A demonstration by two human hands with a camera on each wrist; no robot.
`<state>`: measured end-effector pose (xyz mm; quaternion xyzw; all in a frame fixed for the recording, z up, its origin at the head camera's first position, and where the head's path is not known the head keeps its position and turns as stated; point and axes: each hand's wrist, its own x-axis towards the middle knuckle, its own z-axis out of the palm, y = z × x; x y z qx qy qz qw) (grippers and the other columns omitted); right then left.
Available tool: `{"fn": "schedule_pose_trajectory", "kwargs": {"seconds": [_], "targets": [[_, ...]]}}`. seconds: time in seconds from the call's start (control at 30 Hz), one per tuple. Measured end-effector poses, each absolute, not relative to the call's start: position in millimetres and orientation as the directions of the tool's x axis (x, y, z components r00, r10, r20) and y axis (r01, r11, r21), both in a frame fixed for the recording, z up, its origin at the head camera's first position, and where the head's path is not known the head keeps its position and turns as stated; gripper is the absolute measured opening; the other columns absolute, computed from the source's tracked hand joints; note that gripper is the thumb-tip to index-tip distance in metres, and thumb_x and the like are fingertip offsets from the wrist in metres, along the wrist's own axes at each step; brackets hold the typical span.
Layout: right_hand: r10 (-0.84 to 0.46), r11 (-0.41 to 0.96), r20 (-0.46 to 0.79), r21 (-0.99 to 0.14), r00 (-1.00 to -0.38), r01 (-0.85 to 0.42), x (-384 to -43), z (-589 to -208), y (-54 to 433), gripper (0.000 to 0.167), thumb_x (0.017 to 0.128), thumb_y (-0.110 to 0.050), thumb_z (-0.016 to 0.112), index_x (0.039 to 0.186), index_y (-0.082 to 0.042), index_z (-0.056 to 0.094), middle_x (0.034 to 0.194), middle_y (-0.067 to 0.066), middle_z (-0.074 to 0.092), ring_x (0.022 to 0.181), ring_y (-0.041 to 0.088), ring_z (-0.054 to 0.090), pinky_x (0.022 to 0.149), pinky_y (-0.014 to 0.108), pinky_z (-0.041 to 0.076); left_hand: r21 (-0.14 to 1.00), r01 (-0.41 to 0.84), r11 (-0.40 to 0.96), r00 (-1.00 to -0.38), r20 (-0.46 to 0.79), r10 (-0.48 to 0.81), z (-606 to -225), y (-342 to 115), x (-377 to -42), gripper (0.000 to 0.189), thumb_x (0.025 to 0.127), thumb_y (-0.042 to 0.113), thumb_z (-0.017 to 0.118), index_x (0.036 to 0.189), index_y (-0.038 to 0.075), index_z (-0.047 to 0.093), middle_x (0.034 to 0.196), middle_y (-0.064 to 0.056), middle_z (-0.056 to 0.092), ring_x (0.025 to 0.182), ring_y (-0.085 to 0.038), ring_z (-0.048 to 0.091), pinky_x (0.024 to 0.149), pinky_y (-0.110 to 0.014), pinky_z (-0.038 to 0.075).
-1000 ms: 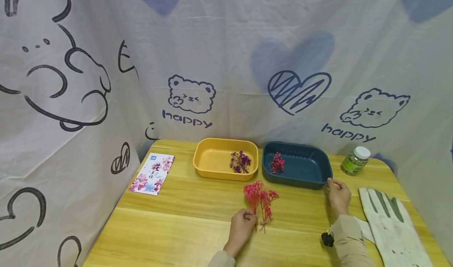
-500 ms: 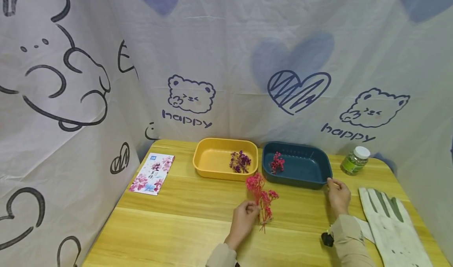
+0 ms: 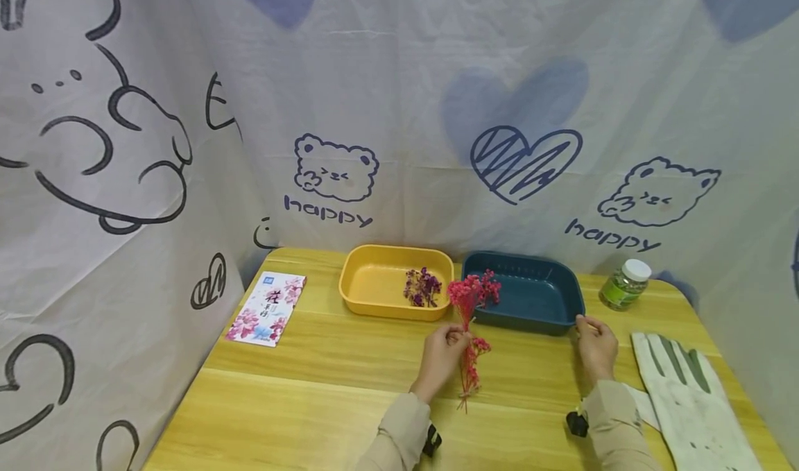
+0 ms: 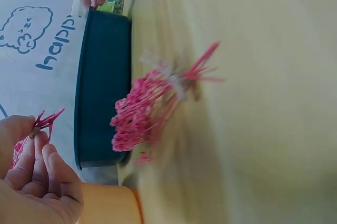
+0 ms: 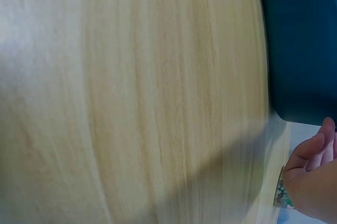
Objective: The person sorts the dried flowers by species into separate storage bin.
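Observation:
My left hand point(image 3: 442, 358) pinches the stems of a bunch of pink dried flowers point(image 3: 464, 294) between thumb and fingertips. Its heads stand in front of the dark blue tray's near left corner. Below it on the table lies another pink bunch point(image 4: 139, 111), tied near its stem ends. My right hand point(image 3: 598, 349) grips the rim of the dark blue tray point(image 3: 530, 324) at the near right corner, thumb against the edge in the right wrist view. Pink flowers point(image 3: 492, 287) in that tray are partly covered by the held bunch. Purple dried flowers point(image 3: 422, 287) lie in the yellow tray point(image 3: 381, 308).
A white-capped jar point(image 3: 624, 287) stands right of the blue tray. White and green gloves point(image 3: 693, 401) lie by the right forearm. A floral printed card point(image 3: 267, 309) lies at the table's left. A printed curtain point(image 3: 406, 96) hangs behind the trays.
My left hand has moved forward and right with the pink bunch, from beside the tied bunch toward the blue tray. My right hand stays on the tray's corner.

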<state>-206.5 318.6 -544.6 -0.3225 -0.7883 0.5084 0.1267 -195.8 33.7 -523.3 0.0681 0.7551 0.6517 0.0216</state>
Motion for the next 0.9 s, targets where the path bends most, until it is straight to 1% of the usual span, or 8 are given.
{"fn": "schedule_pose_trajectory", "kwargs": {"seconds": [0.13,0.33,0.4,0.53,0.63,0.73,0.9], "targets": [[0.636,0.272,-0.131,-0.885,-0.761,0.379,-206,-546,319,0.052,0.095,-0.041,0.052,0.125,0.002,0.056,0.080,-0.005,0.063,0.061,-0.002,0.049,0.056,0.020,0.040,0.977,0.108,0.186,-0.986,0.082,0.143,-517,37,-212,0.021,0.092,0.015,0.063,0.102,-0.003,0.065,0.086,-0.008,0.066,0.073,-0.007,0.057,0.064,-0.021,0.047],[0.645,0.269,-0.104,-0.896,-0.757,0.352,-207,-545,317,0.048,0.095,-0.037,0.054,0.122,0.003,0.058,0.075,-0.008,0.063,0.057,-0.004,0.048,0.054,0.018,0.039,0.964,0.139,0.225,-0.982,0.106,0.153,-511,42,-240,0.025,0.094,0.018,0.061,0.107,-0.003,0.064,0.090,-0.010,0.066,0.079,-0.013,0.059,0.069,-0.024,0.049],[0.646,0.264,-0.101,-0.901,-0.757,0.345,-208,-545,317,0.047,0.095,-0.036,0.054,0.121,0.003,0.058,0.075,-0.008,0.063,0.057,-0.004,0.048,0.054,0.018,0.039,0.962,0.146,0.232,-0.983,0.114,0.146,-510,44,-247,0.024,0.094,0.017,0.060,0.107,-0.003,0.064,0.091,-0.011,0.066,0.081,-0.015,0.060,0.071,-0.025,0.050],[0.647,0.261,-0.105,-0.900,-0.755,0.348,-208,-545,317,0.046,0.095,-0.036,0.055,0.121,0.002,0.058,0.071,-0.015,0.060,0.058,-0.003,0.050,0.054,0.018,0.039,0.959,0.167,0.228,-0.982,0.141,0.126,-508,46,-258,0.023,0.093,0.014,0.062,0.106,-0.005,0.064,0.091,-0.014,0.067,0.082,-0.019,0.062,0.072,-0.027,0.051],[0.647,0.258,-0.111,-0.899,-0.754,0.353,-209,-545,317,0.046,0.095,-0.036,0.054,0.121,0.001,0.058,0.070,-0.018,0.058,0.059,-0.003,0.050,0.054,0.018,0.039,0.956,0.162,0.244,-0.984,0.138,0.113,-506,48,-265,0.023,0.093,0.014,0.062,0.107,-0.005,0.064,0.092,-0.013,0.067,0.082,-0.020,0.062,0.073,-0.028,0.051],[0.642,0.254,-0.115,-0.901,-0.758,0.351,-208,-545,318,0.048,0.095,-0.037,0.054,0.122,0.002,0.057,0.070,-0.018,0.058,0.059,-0.003,0.049,0.054,0.018,0.039,0.950,0.159,0.268,-0.985,0.135,0.107,-506,52,-271,0.024,0.093,0.015,0.061,0.108,-0.003,0.064,0.093,-0.013,0.067,0.083,-0.020,0.062,0.073,-0.028,0.051],[0.645,0.252,-0.117,-0.900,-0.755,0.355,-207,-546,319,0.049,0.095,-0.038,0.054,0.122,0.003,0.057,0.070,-0.017,0.058,0.057,-0.006,0.047,0.055,0.018,0.039,0.951,0.151,0.268,-0.987,0.130,0.096,-510,57,-280,0.022,0.092,0.014,0.062,0.107,-0.003,0.064,0.092,-0.012,0.067,0.080,-0.018,0.062,0.069,-0.026,0.050]]}}
